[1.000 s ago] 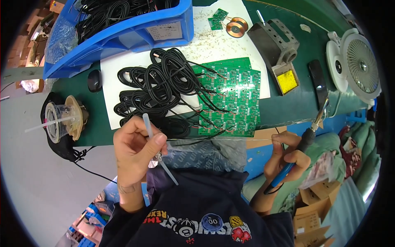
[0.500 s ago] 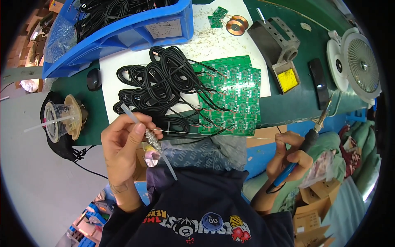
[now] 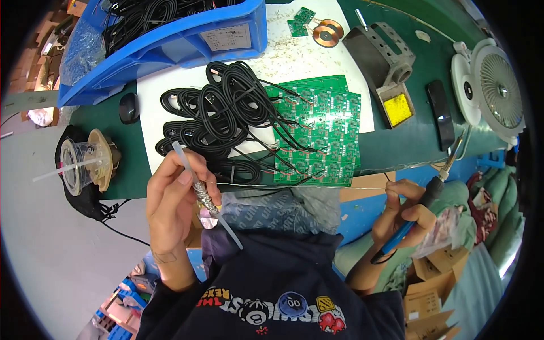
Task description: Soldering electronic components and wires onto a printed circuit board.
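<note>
My left hand [image 3: 173, 198] is closed around a translucent plastic tube with a coil of solder wire [image 3: 206, 199] wound on its middle. The tube slants, its upper end pointing at the black cables and its lower end over my dark shirt. From the coil a thin strand of solder stretches almost level to my right hand [image 3: 405, 209], whose thumb and forefinger pinch its far end. That same hand also grips a soldering iron [image 3: 403, 235] by its blue handle, the metal tip pointing up and to the right. Beyond the strand lie green circuit boards [image 3: 340, 136] with cables attached.
Bundled black cables [image 3: 215, 107] lie on white paper beside the boards. At the back left stands a blue bin [image 3: 170, 51] full of cables. Farther right are an iron stand with yellow sponge [image 3: 396, 109], a black phone [image 3: 439, 113] and a white fan [image 3: 498, 88]. A cup [image 3: 76, 167] sits at left.
My right hand has moved slightly right and up with the soldering iron. The coil has shifted a little left, and the strand between my hands is somewhat longer.
</note>
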Demonstrator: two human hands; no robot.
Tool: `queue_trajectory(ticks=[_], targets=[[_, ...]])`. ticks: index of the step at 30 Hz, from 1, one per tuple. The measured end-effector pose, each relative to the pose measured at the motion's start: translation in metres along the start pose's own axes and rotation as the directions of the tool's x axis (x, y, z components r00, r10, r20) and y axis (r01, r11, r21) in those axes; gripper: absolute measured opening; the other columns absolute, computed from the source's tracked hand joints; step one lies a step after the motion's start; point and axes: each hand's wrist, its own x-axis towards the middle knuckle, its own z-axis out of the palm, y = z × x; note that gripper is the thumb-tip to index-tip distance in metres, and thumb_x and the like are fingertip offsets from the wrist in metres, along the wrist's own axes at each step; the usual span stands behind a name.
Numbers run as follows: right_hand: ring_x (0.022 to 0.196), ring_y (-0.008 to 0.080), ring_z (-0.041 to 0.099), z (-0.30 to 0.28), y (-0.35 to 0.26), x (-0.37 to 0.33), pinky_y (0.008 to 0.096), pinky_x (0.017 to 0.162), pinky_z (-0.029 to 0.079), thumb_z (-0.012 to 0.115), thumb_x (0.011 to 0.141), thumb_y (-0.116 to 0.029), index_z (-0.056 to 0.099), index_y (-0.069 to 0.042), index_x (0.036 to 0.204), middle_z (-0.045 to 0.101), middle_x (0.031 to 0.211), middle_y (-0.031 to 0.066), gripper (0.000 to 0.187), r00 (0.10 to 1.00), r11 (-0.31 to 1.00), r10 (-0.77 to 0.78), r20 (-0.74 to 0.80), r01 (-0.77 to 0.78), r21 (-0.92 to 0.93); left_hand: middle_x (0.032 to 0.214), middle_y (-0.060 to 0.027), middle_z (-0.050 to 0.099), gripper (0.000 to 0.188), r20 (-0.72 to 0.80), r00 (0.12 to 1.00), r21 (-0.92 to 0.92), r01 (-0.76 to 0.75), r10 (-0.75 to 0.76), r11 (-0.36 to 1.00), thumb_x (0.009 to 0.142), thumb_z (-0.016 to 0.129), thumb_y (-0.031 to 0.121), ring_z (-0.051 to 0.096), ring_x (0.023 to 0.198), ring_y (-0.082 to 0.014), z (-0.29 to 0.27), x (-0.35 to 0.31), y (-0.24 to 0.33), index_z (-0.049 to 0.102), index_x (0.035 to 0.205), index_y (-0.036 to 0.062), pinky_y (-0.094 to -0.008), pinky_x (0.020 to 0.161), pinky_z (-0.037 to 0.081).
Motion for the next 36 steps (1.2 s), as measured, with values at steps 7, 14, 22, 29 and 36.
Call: queue_trajectory(ticks=[7,14,22,29,36], targets=[[0.079,0.0256,0.064,-0.004,0.004,0.001,0.0366,0.072,0.054,0.061,0.084,0.02,0.036,-0.015,0.096,0.072,0.091,0.0151,0.045,1.0,1.0,0.007,-0.009,-0.007,-0.007,0.098,-0.0125,0.062,0.017,0.017,0.999,0.188,-0.037,0.034,0.981,0.094,0.064,-0.008,0.065,0.079,-0.0185,-0.003,-0.001,-0.004,0.059,0.11,-0.004,-0.0291,0.072,0.057],[0.078,0.0257,0.064,-0.005,0.004,0.005,0.037,0.073,0.054,0.061,0.086,0.019,0.036,-0.014,0.097,0.071,0.091,0.0156,0.044,1.0,0.999,0.002,-0.022,-0.003,-0.039,0.097,-0.0133,0.066,0.027,-0.045,0.999,0.288,-0.009,0.023,0.957,0.086,0.071,-0.016,0.066,0.081,-0.0174,-0.003,0.0,0.008,0.06,0.108,-0.0046,-0.0285,0.074,0.059],[0.078,0.0247,0.066,0.003,-0.002,0.024,0.037,0.073,0.055,0.062,0.088,0.017,0.034,-0.013,0.096,0.072,0.096,0.0178,0.042,0.996,0.999,-0.045,-0.074,0.044,-0.024,0.094,-0.014,0.07,0.027,0.045,0.983,0.4,-0.183,0.18,0.898,0.086,0.074,-0.014,0.071,0.081,-0.0197,0.001,0.01,0.049,0.06,0.106,-0.0039,-0.0298,0.078,0.062],[0.083,0.0253,0.069,0.029,0.001,0.034,0.0371,0.078,0.057,0.065,0.089,0.015,0.041,-0.01,0.099,0.073,0.102,0.0203,0.037,0.995,0.998,-0.06,-0.083,0.061,0.015,0.094,-0.0144,0.072,0.026,-0.017,0.935,0.377,-0.321,0.353,0.869,0.087,0.075,-0.012,0.073,0.078,-0.0215,-0.003,0.041,0.066,0.062,0.108,-0.005,-0.0291,0.078,0.062],[0.09,0.0275,0.071,0.052,0.005,0.043,0.0373,0.086,0.058,0.066,0.088,0.013,0.048,-0.005,0.104,0.073,0.107,0.0223,0.03,0.989,0.999,-0.032,-0.143,0.033,0.001,0.091,-0.0149,0.074,0.025,-0.279,0.863,0.404,-0.294,0.422,0.866,0.088,0.076,-0.008,0.073,0.074,-0.0209,-0.017,0.089,0.048,0.065,0.11,-0.0074,-0.0265,0.075,0.061]])
